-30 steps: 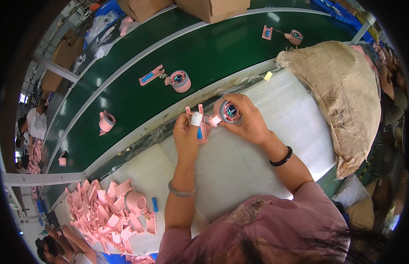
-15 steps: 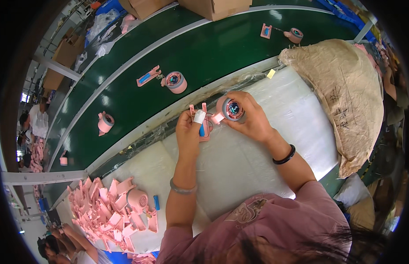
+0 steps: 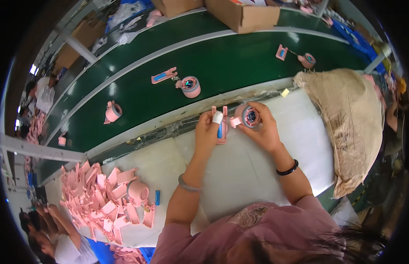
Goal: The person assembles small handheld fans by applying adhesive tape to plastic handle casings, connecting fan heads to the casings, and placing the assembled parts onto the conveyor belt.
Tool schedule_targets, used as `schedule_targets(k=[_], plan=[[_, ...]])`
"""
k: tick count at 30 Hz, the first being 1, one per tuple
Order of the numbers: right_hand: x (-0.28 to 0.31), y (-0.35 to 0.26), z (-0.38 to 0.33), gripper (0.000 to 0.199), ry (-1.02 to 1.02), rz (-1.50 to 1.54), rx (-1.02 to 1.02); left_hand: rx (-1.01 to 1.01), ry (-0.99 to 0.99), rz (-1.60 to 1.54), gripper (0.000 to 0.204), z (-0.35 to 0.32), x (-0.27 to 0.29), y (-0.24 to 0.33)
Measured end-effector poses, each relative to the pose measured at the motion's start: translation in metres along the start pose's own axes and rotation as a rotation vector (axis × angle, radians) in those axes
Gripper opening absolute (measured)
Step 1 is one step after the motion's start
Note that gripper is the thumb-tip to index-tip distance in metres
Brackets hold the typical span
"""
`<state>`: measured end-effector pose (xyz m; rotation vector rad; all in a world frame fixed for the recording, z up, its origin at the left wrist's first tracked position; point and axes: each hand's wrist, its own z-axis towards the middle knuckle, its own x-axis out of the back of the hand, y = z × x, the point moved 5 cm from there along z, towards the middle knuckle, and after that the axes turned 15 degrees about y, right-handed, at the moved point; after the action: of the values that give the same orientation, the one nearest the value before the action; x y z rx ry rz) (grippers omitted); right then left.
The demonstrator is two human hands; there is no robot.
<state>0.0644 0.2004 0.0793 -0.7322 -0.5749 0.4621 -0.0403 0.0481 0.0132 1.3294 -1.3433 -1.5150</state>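
Over the white-covered table, my left hand (image 3: 206,134) is closed on a pink handle shell (image 3: 221,141) with a blue battery (image 3: 220,131) in it. A white wrap (image 3: 217,117) covers the tip of my left thumb. Just to the right, my right hand (image 3: 267,132) grips a round pink fan head (image 3: 241,112) with a grey rim. Its open face, showing a dark circuit part, is turned toward me. Handle shell and fan head are held close together, side by side. Any wire between them is too small to make out.
A heap of pink shells (image 3: 96,193) lies at the left, beside a loose blue battery (image 3: 158,197). Several similar fan heads, including one (image 3: 190,86), sit on the green conveyor (image 3: 239,61). A brown sack (image 3: 345,127) lies right; cardboard boxes (image 3: 257,17) stand beyond.
The whole view has shifted, so the scene sits lower and mostly farther right. Both hands keep hold of the same parts, and the fan head appears slightly turned.
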Motion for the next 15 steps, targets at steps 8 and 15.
schedule_targets(k=[8,15], plan=[[-0.019,0.039,0.034,0.062,0.182,0.028,-0.176,0.103,-0.013,0.152,0.023,-0.006,-0.006,-0.003],[-0.086,0.061,0.115,0.061,0.130,-0.564,0.361,0.093,-0.035,0.216,0.017,-0.005,-0.010,0.001]])
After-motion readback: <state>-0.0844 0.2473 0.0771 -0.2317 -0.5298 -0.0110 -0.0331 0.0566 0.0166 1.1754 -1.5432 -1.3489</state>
